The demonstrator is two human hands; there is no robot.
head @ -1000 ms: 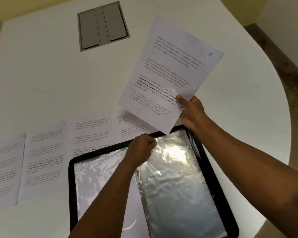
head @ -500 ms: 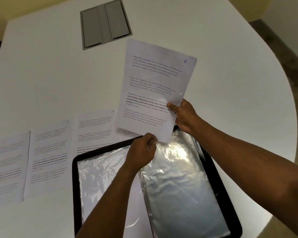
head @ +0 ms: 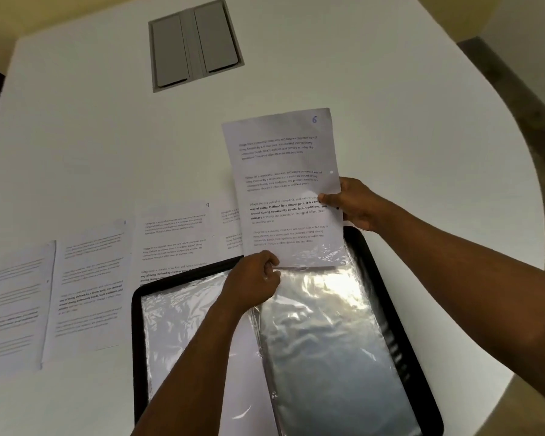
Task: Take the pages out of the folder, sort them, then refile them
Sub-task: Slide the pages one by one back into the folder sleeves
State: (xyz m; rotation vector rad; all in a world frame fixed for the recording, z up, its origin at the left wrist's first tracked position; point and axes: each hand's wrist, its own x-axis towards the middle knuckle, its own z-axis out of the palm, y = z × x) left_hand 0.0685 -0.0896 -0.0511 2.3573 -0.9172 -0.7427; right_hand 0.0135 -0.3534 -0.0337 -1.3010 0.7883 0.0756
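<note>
Over the table point(head: 107, 136), both hands have lowered page 6 point(head: 283, 190), now entering the folder point(head: 328, 325) sleeve.

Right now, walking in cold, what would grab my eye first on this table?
Probably the printed page marked 6, held upright mid-table by the right hand at its edge. Its bottom edge meets the glossy plastic sleeves of the open black folder, where the left hand pinches a sleeve's top. More printed pages lie in a row to the left.
</note>
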